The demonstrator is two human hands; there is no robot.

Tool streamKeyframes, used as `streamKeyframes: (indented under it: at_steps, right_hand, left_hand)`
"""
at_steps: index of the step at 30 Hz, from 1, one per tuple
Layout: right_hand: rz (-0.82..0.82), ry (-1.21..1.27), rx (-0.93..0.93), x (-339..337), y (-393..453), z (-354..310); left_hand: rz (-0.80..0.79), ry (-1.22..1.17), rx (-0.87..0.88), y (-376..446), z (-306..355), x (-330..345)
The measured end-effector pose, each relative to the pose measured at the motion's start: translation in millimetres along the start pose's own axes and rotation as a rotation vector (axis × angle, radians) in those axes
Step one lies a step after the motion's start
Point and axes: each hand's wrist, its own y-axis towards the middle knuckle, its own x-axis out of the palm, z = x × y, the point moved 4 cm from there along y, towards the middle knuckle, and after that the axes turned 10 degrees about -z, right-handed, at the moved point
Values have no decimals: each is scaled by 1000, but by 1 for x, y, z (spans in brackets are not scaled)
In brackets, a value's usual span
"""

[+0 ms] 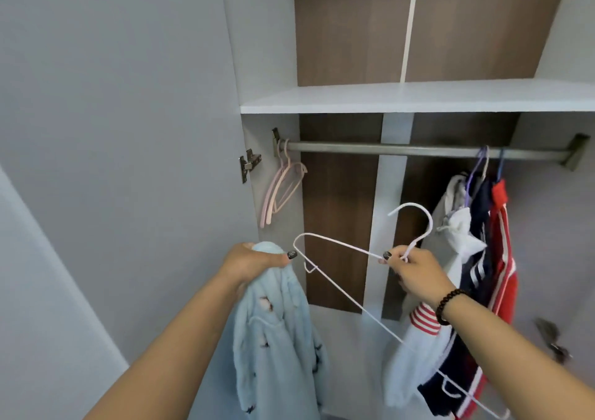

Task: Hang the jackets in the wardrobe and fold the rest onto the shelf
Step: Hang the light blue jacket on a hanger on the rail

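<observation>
Two hands busy: left hand [254, 260] bunches the pale blue fleece jacket [273, 329] by its top, right hand [410, 270] pinches the white hanger [338, 286] at its neck. Risk, I'd say: that thick fleece slipping off the thin wire shoulder before reaching the rail [418, 150].

Bare rail [386, 149] between pink hangers [283, 188] and jackets [483, 242]

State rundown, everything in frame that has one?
Left hand: grips blue jacket.
Right hand: pinches white hanger at the neck.
Blue jacket: off hanger, dangling.
White hanger: bare, off the rail.
Rail: three garments hung at right.
Pink hangers: bare, on rail at left.
Shelf: nothing visible on it.
</observation>
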Motion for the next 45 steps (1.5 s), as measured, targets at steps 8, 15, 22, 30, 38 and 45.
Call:
streamKeyframes:
  at_steps: [8,15,22,30,38,45]
  right_hand:
    - [-66,16,0,-34,-98,-15]
    - [-211,76,47,-48,-121,-10]
    - [-313,181,71,-73,-131,0]
    - [-504,224,44,-62,-130,-2]
    - [-615,38,-74,-43,-127,-35]
    - [-579,325,-250,-22,-137,-64]
  left_hand:
    - [161,257,55,-25,-22,26]
    - [288,240,86,-41,-18,46]
    - [417,284,137,-75,4,62]
    - [398,384,356,-128,35,99]
    - [234,450,557,-174,69,112]
    - [96,721,727,-203,79,140]
